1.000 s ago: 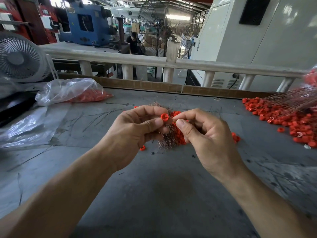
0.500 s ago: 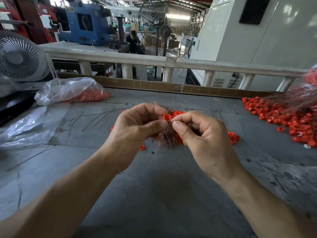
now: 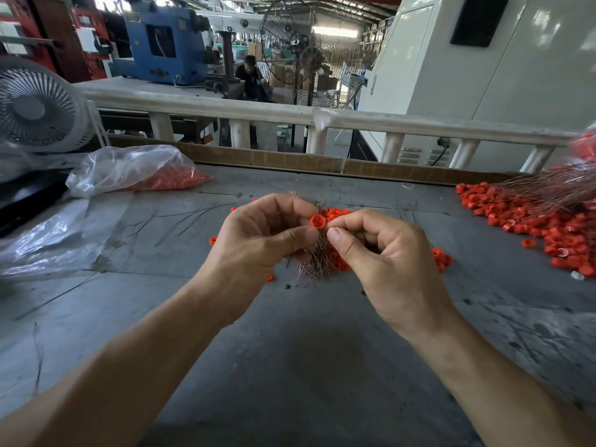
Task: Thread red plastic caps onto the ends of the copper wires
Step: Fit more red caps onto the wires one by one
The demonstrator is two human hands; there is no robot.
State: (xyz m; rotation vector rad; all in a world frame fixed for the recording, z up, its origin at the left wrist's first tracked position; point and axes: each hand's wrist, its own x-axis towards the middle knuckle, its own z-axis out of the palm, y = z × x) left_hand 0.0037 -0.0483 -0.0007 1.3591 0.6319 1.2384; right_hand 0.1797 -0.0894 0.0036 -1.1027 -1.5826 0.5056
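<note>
My left hand (image 3: 258, 240) pinches a small red plastic cap (image 3: 317, 221) between thumb and forefinger above the grey table. A bundle of thin copper wires (image 3: 314, 261) hangs below that hand; its upper part is hidden by the fingers. My right hand (image 3: 383, 253) has its fingers curled, with fingertip and thumb tip meeting right beside the cap; what they pinch is too thin to make out. A small heap of red caps (image 3: 338, 212) lies on the table just behind both hands.
A large spread of red caps (image 3: 541, 221) with long copper wires (image 3: 548, 191) covers the table's right side. A clear plastic bag (image 3: 129, 171) holding red caps lies at the back left, near a fan (image 3: 35, 108). A cardboard strip and white railing (image 3: 419, 124) border the far edge.
Both hands have stayed at the same spot; the right fingertips have closed in against the red cap held by the left hand.
</note>
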